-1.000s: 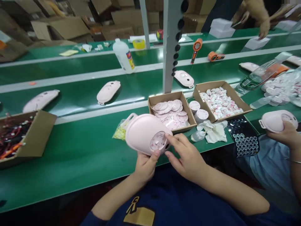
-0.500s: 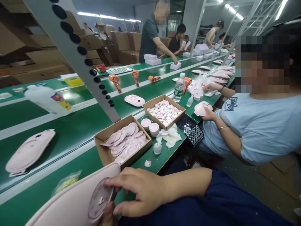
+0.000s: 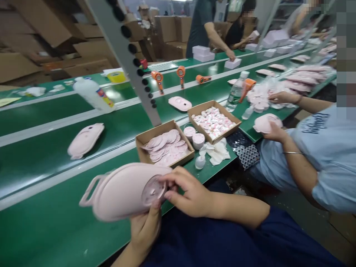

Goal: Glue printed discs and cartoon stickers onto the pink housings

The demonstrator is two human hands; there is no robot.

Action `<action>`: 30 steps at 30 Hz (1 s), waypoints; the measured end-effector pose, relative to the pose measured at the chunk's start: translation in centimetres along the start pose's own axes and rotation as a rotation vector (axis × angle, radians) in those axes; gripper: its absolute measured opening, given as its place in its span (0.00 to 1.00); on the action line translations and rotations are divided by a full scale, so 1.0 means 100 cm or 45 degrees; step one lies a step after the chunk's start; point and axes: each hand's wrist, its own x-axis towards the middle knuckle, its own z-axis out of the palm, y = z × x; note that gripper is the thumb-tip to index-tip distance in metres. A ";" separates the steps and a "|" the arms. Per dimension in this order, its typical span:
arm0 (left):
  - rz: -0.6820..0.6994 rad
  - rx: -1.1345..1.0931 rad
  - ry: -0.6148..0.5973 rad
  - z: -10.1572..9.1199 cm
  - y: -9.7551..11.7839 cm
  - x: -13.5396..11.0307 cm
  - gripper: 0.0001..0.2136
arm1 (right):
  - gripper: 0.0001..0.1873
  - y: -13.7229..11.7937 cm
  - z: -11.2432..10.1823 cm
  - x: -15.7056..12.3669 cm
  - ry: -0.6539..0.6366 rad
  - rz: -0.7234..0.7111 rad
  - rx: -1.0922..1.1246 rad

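I hold a pink oval shell (image 3: 119, 193) with a loop handle over the near edge of the green belt (image 3: 55, 222). My left hand (image 3: 146, 226) grips it from below, thumb up on its round pink disc (image 3: 153, 190). My right hand (image 3: 189, 193) has its fingers curled on the edge of that disc. Just beyond the shell sits a cardboard box of pink discs (image 3: 165, 147).
A second box of small printed pieces (image 3: 213, 121), white cloths (image 3: 217, 152) and small pots (image 3: 198, 140) lie to the right. A co-worker in light blue (image 3: 319, 155) holds another pink shell (image 3: 266, 123). Pink shells (image 3: 85, 138), a white bottle (image 3: 93, 94) and a slanted metal post (image 3: 130, 59) are farther out.
The camera swung right toward the co-workers, then partly back. The shell has come back up into full view; both hands keep hold of it, and my right fingers stay on the disc.
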 end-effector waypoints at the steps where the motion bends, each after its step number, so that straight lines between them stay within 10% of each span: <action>1: 0.002 -0.002 0.068 0.008 0.002 -0.001 0.16 | 0.19 -0.001 -0.001 -0.002 -0.008 0.020 -0.040; 10: 0.016 -0.056 0.184 0.015 -0.001 -0.010 0.18 | 0.27 -0.008 -0.002 -0.006 -0.243 0.168 0.018; 30: 0.015 -0.232 0.040 0.014 0.001 -0.013 0.17 | 0.15 -0.016 -0.003 0.001 -0.109 0.059 -0.144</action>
